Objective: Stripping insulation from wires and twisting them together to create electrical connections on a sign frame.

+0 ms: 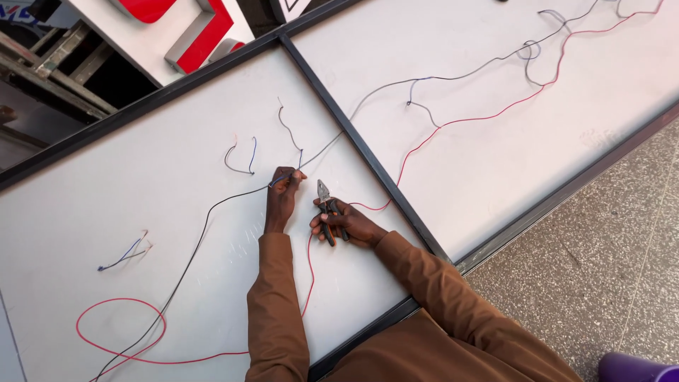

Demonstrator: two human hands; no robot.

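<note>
Two hands over a big white panel (177,212) with a dark metal frame running around and across it. Left hand (283,194) has its fingertips pinched together on the black wire (205,226), right where a short blue-grey wire stub (290,134) pokes up out of the board. Right hand (346,225) is wrapped tight around the orange-and-black handles of a pair of pliers (325,205), nose pointing up toward the left hand and sitting just beside it, tips look closed but it's too small to be sure. Red wire (120,332) loops around the lower left of the panel and runs up between the two brown sleeves. More grey and red wire snakes over the next panel (495,155) top right. Speckled floor (601,269) off to the right
</note>
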